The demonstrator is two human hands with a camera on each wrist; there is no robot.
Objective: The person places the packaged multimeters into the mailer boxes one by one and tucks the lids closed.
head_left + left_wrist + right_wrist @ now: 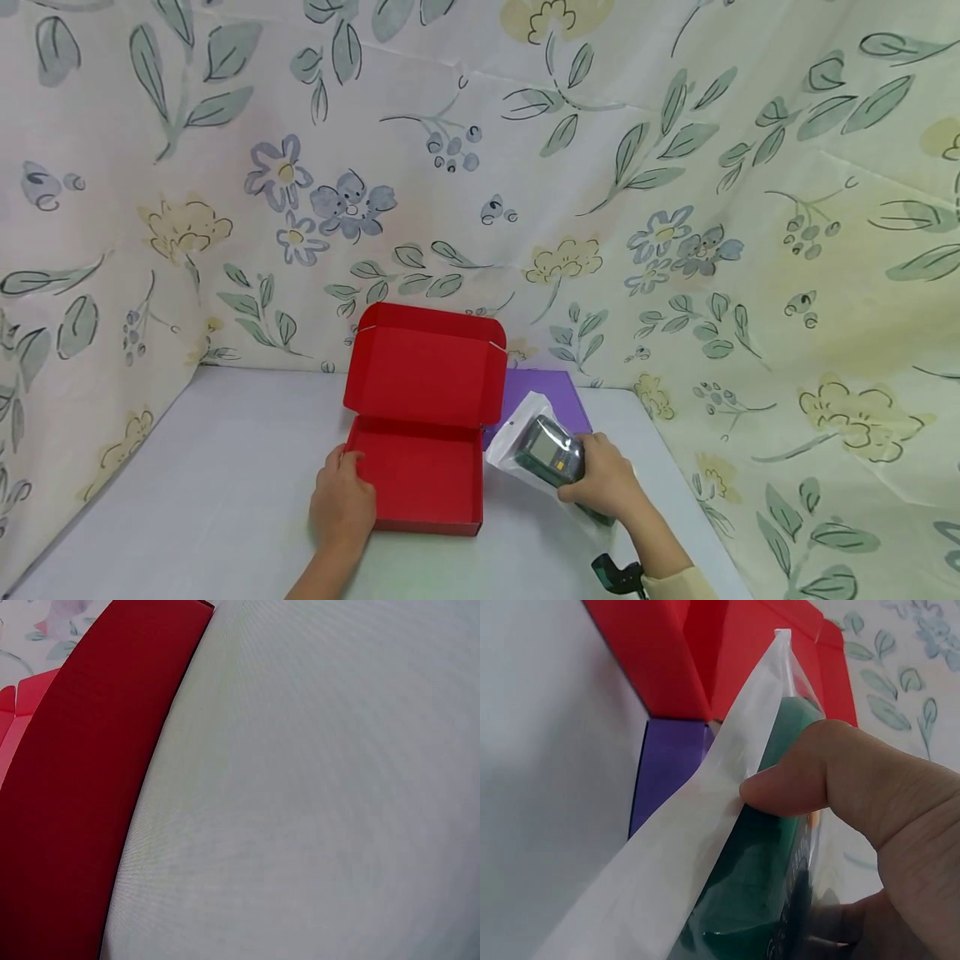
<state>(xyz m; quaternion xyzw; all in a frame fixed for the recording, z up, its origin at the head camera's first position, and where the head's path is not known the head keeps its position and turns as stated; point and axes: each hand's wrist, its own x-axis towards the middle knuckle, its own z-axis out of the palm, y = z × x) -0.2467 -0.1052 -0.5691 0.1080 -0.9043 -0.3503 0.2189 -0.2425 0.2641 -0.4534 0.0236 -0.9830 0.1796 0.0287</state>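
Within right hand (606, 477), bagged device (549, 450)

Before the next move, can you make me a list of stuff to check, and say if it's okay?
1. Lid up: ok, it stands open at the back.
2. Left hand steadying the red box: ok, it holds the left wall.
3. Right hand gripping the green item: ok, through its bag.
4. Bagged item over the box opening: not ok, it's off to the right.
5. Bag sealed: cannot tell.
6. Purple box not touching the red one: cannot tell.
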